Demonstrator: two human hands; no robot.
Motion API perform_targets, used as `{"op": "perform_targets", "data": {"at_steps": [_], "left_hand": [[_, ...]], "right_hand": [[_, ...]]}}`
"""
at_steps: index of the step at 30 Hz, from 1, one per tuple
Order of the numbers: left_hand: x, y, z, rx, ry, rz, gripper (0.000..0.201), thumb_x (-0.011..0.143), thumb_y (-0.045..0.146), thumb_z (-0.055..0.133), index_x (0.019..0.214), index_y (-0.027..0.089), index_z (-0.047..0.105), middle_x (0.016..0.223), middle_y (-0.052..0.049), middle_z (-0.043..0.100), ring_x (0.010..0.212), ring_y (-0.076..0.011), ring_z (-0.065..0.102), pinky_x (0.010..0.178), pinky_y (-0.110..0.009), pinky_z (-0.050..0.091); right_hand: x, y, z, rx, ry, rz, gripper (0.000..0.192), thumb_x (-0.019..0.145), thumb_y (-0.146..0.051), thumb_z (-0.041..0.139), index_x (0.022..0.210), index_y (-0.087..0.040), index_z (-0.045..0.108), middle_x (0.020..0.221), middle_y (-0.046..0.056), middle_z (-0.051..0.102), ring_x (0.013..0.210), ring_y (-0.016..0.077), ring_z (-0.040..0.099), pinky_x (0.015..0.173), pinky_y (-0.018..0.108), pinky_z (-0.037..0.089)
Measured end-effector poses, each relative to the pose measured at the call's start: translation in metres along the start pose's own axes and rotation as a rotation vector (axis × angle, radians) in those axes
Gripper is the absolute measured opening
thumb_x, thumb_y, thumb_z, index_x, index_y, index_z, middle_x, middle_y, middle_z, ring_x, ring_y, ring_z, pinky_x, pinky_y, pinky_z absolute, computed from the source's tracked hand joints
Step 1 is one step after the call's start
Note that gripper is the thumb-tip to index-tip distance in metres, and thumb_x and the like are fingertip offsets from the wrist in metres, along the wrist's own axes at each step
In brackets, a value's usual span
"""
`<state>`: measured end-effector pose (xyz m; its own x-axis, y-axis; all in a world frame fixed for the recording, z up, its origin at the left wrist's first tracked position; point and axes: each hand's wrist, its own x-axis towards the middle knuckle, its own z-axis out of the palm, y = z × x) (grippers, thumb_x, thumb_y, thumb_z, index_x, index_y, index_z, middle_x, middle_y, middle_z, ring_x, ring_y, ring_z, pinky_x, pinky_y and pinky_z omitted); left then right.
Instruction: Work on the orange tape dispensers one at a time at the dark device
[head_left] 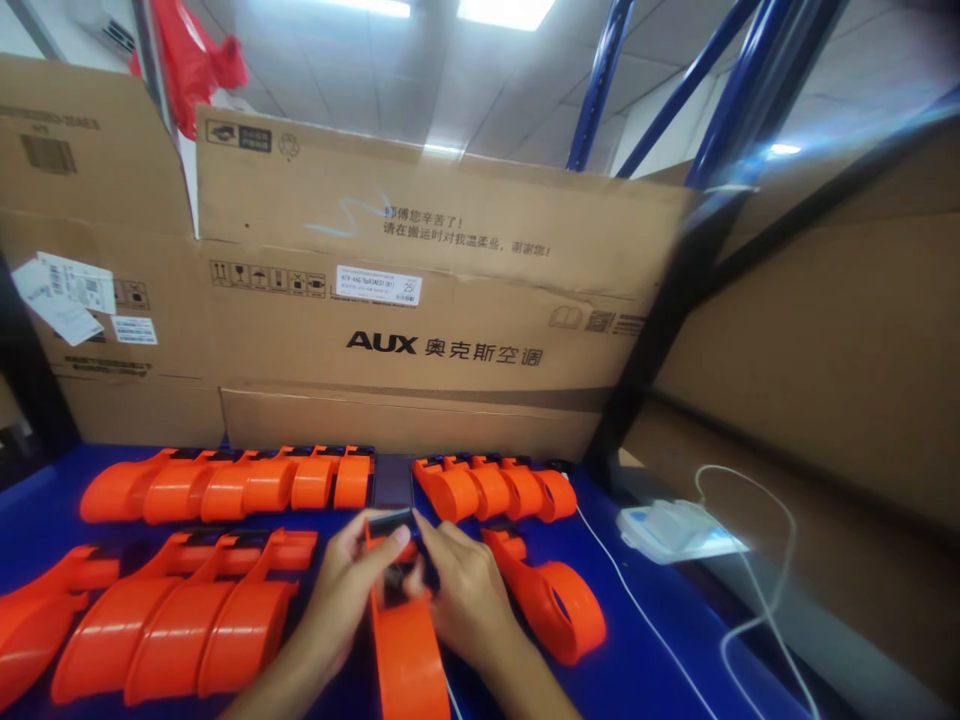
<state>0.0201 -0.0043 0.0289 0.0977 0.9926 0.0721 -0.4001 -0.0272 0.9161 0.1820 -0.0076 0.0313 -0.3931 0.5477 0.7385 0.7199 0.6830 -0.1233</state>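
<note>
Both my hands meet over one orange plastic tape dispenser [407, 650] lying lengthwise at the bottom centre of the blue table [652, 640]. My left hand [346, 590] grips its left side, thumb up near the black front piece [389, 524]. My right hand [465, 590] holds the right side, fingers on the same black part. Another orange dispenser [555, 600] lies just right of my right hand.
Rows of orange dispensers lie at the back left [225, 485], back middle [495, 490] and front left [150, 630]. Large cardboard boxes [420, 300] wall off the back. A white packet [675, 530] and a white cable [750, 600] lie at the right, by blue rack posts [600, 80].
</note>
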Motion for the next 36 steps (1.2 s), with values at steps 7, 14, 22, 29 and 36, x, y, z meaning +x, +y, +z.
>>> {"op": "perform_targets", "data": {"at_steps": [7,14,22,29,36], "left_hand": [[-0.002,0.003,0.0,0.024,-0.014,0.005,0.034,0.076,0.039,0.082,0.1,0.016,0.074,0.089,-0.007,0.076,0.081,-0.0205,0.069,0.072,-0.026,0.054],[-0.003,0.004,-0.001,0.004,0.044,0.005,0.032,0.072,0.041,0.082,0.092,0.018,0.074,0.058,0.002,0.063,0.051,-0.0133,0.061,0.049,-0.02,0.047],[-0.002,0.0,-0.005,0.202,-0.033,0.067,0.033,0.085,0.05,0.069,0.089,0.017,0.069,0.056,0.004,0.057,0.035,-0.0051,0.037,0.037,-0.018,0.028],[-0.005,0.006,0.0,0.234,-0.078,0.124,0.03,0.087,0.046,0.067,0.089,0.016,0.069,0.054,0.004,0.057,0.036,-0.0051,0.037,0.04,-0.019,0.028],[0.002,-0.004,-0.012,0.133,-0.118,0.01,0.041,0.086,0.054,0.064,0.101,0.017,0.068,0.058,-0.002,0.069,0.028,-0.0066,0.038,0.032,-0.019,0.026]], "right_hand": [[-0.001,-0.001,0.0,0.013,0.009,-0.016,0.048,0.083,-0.005,0.051,0.131,-0.008,0.056,0.078,0.009,0.067,0.063,0.0194,0.059,0.054,0.029,0.049],[0.005,0.002,-0.014,0.124,-0.051,0.015,0.044,0.092,-0.018,0.056,0.135,-0.014,0.056,0.094,0.012,0.073,0.073,0.0216,0.064,0.066,0.033,0.055],[0.002,0.002,-0.014,0.237,0.007,0.09,0.03,0.089,-0.019,0.06,0.119,-0.016,0.062,0.076,0.004,0.065,0.061,0.0171,0.058,0.056,0.027,0.047],[0.005,-0.001,-0.014,0.241,-0.027,0.091,0.023,0.086,-0.013,0.056,0.108,-0.016,0.063,0.069,0.001,0.06,0.057,0.0148,0.053,0.053,0.025,0.041],[0.01,0.004,-0.029,0.368,0.074,0.318,0.021,0.089,-0.012,0.045,0.094,-0.019,0.064,0.071,0.001,0.07,0.059,0.0152,0.063,0.059,0.024,0.047]]}}
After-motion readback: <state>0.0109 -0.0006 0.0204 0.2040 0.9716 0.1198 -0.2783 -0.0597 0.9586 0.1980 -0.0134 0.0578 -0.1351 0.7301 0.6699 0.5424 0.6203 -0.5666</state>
